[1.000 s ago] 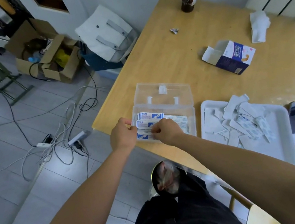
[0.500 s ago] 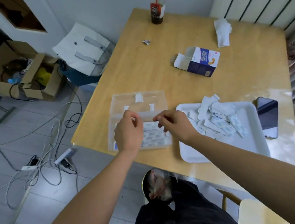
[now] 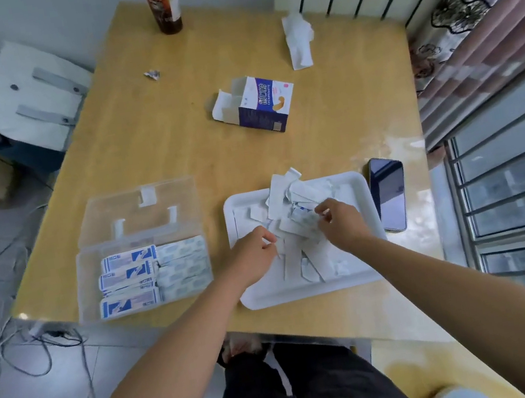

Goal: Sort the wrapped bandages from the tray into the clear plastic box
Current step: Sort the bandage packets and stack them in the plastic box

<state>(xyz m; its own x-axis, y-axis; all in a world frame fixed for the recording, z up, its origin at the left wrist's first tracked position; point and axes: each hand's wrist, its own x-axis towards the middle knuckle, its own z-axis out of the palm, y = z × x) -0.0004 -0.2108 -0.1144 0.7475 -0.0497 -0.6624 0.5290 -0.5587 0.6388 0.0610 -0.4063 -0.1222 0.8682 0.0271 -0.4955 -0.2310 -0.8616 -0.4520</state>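
Head view shows one tray (image 3: pixel 304 292), one box (image 3: pixel 83 284), left hand (image 3: pixel 254 255), right hand (image 3: pixel 341 223)

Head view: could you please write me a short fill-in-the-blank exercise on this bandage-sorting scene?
1. The left hand and the right hand are both over the white ____.
2. The clear plastic box, holding wrapped bandages, has its lid ____.
3. The dark phone lies to the ____ of both hands.
Missing words: tray; open; right.
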